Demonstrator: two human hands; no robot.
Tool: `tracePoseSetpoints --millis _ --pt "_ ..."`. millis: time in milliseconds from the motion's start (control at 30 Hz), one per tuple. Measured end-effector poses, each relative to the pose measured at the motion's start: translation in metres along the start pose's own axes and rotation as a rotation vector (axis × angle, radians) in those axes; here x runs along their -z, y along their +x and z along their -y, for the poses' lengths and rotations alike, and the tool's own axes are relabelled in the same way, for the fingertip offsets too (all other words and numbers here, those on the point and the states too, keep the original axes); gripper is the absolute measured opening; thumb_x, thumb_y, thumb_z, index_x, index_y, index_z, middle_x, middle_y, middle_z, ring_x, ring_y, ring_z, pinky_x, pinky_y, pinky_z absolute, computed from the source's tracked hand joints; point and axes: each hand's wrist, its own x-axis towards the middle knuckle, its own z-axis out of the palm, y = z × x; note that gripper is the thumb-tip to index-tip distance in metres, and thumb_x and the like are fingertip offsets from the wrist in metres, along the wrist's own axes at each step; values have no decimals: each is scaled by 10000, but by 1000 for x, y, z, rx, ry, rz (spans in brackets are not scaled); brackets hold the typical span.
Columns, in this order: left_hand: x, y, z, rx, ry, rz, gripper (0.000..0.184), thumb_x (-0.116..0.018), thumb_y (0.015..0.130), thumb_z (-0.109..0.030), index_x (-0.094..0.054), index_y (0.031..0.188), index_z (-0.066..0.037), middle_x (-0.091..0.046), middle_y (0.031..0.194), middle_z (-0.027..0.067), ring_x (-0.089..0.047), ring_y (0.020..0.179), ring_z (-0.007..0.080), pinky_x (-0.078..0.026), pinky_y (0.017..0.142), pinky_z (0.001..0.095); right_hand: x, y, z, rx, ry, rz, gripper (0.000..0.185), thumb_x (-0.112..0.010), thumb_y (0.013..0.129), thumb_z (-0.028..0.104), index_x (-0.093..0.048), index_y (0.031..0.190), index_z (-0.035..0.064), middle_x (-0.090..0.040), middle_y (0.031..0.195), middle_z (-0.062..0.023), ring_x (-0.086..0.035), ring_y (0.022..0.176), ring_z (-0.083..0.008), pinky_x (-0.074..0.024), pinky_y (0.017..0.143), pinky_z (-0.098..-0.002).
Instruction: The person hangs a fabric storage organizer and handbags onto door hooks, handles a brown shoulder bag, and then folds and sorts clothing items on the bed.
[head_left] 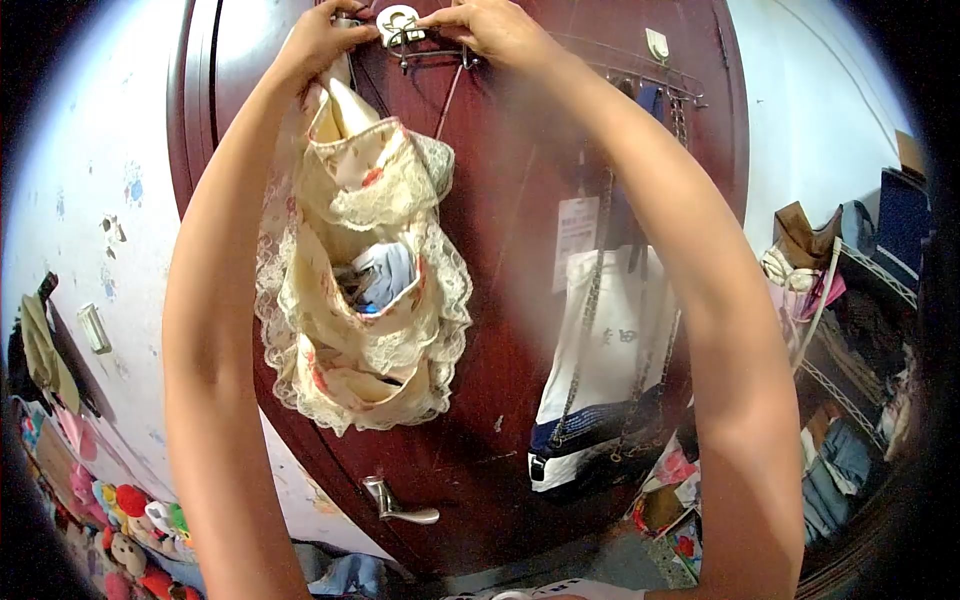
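Note:
Both my arms reach up to a metal hook rack (430,62) at a white wall hook (400,25) on the dark red door. At the rack's left end, my left hand (322,42) is closed with thumb and fingers pinching. My right hand (497,32) pinches the rack's right side beside the white hook, fingertips partly hidden. Below my left hand hangs a cream lace-trimmed pocket organizer (375,225) with floral prints. Its middle pocket holds a bundled light-blue cloth (382,277). The organizer's top end is partly hidden by my left hand.
A white bag (605,340) with a dark blue band and chains hang from a second rack (655,75) on the right. The door handle (400,505) sticks out low. Plush toys (130,500) lie lower left; a shelf with clothes (840,460) stands right.

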Motion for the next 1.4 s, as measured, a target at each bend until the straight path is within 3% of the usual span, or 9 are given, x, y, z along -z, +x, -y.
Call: tracePoseSetpoints --millis 300,600,700,767,933,1000,1067,1167,1400 --pt "-5 -9 -36 -368 111 76 278 -646 852 -195 -647 1123 -132 -679 930 48 -593 839 114 -477 788 295 11 -7 8 -31 -18 7 117 -574 830 139 -638 914 89 -481 799 -115 -505 811 -286 -426 703 -370" --pt "0 -7 -25 -221 141 99 196 -629 865 -236 -693 1000 -109 -692 891 44 -608 835 93 -477 788 289 -5 -5 -3 122 -129 -44 128 -577 829 189 -593 924 105 -551 905 -91 -569 929 -270 -486 782 -392" --pt "-6 1 0 -336 86 68 209 -635 861 -241 -682 1026 -122 -681 895 53 -595 822 92 -477 771 287 -10 -17 11 115 -81 91 189 -542 840 173 -578 1017 118 -551 935 -86 -563 943 -271 -492 787 -370" --pt "-4 -1 5 -192 -168 41 251 -648 850 -243 -660 1070 -121 -671 919 58 -591 815 110 -477 749 280 -15 -19 19 114 -49 45 283 -566 826 164 -535 1104 121 -553 946 -77 -558 950 -266 -496 793 -369" --pt "4 -13 -25 -88 -15 -104 272 -650 854 -240 -647 1064 -67 -667 922 38 -579 786 100 -478 679 255 -16 -15 29 81 -86 71 398 -574 817 143 -507 1209 146 -556 955 -80 -560 949 -267 -496 808 -371" --pt "7 -19 -46 -16 -143 -57 283 -654 832 -113 -588 1096 -35 -670 940 122 -630 881 192 -513 790 311 -14 -15 29 79 -81 98 424 -570 818 134 -503 1236 153 -560 966 -83 -560 954 -270 -494 816 -374" --pt "5 -16 -46 -123 -68 -69 357 -651 840 -137 -584 1184 -70 -679 948 110 -638 881 204 -513 802 318 -7 -14 30 59 -99 170 442 -557 821 116 -499 1258 150 -567 992 -89 -562 964 -278 -488 832 -380" --pt "1 -17 -67 -119 96 -116 208 -682 810 -166 -686 978 -42 -696 916 115 -660 822 181 -518 728 306 -8 -15 27 55 -108 198 433 -546 823 104 -505 1253 137 -571 1010 -92 -562 969 -285 -486 840 -384" --pt "2 -6 -71 -52 45 -41 118 -662 794 -95 -696 885 -28 -677 730 93 -623 662 148 -493 623 293 -10 -30 29 82 -116 130 391 -524 838 118 -498 1228 128 -566 989 -88 -562 964 -274 -490 833 -373"
